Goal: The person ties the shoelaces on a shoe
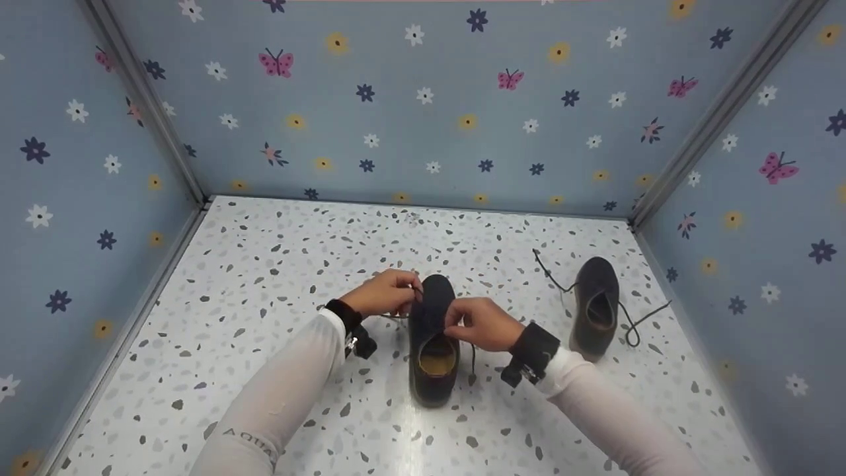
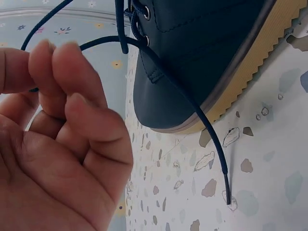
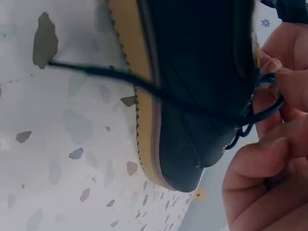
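A dark navy lace-up shoe (image 1: 436, 297) with a tan ridged sole stands on the speckled floor, toe pointing away. At its left side, my left hand (image 1: 390, 292) pinches a dark shoelace (image 2: 45, 19) between thumb and fingers. One lace end (image 2: 211, 137) hangs past the toe in the left wrist view. My right hand (image 1: 486, 324) is over the shoe's right edge, near the opening. There its fingertips pinch a loop of lace (image 3: 279, 98) by the eyelets. Across the shoe's side trails a loose lace end (image 3: 192, 107). The right fingertips are partly hidden.
A matching shoe (image 1: 597, 277) stands to the right, its untied laces (image 1: 634, 330) spread on both sides. Blue panels (image 1: 423, 145) with flowers and butterflies enclose the white speckled floor (image 1: 297, 244) at the back, left and right. Both wrists wear black camera straps.
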A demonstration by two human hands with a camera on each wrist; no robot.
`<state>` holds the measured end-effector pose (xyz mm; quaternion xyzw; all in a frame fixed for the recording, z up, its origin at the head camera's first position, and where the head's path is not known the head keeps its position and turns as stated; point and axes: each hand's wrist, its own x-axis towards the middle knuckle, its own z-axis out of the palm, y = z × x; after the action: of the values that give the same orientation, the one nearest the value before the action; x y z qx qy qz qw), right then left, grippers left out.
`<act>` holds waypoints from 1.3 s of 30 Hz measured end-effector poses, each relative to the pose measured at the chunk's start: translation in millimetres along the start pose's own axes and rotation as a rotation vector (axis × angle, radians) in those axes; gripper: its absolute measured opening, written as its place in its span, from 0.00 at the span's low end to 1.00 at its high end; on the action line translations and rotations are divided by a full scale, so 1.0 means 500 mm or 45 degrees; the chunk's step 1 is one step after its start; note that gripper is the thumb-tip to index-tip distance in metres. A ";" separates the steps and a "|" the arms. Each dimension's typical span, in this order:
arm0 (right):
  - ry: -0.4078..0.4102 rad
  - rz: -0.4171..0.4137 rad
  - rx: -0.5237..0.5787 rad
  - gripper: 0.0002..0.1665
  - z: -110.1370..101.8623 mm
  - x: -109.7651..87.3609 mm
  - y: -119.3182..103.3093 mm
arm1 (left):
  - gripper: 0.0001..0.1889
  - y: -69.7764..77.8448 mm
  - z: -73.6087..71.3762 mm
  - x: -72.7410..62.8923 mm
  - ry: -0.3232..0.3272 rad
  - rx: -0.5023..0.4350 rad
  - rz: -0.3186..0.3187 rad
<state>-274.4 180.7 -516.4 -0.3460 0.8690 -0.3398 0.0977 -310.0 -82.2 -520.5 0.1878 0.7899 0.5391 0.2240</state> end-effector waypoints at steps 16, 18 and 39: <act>-0.008 0.042 0.025 0.04 -0.007 -0.004 0.007 | 0.08 -0.004 0.002 -0.002 -0.091 0.052 0.067; -0.002 0.039 0.018 0.04 -0.008 -0.004 0.007 | 0.14 -0.006 0.002 -0.001 -0.079 0.059 0.071; 0.004 0.146 0.045 0.04 -0.015 -0.006 0.016 | 0.15 -0.011 -0.002 -0.020 -0.119 0.086 0.092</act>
<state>-279.6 190.8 -516.1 -0.2933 0.8814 -0.3497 0.1217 -302.6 -90.5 -524.0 0.2485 0.7891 0.5104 0.2347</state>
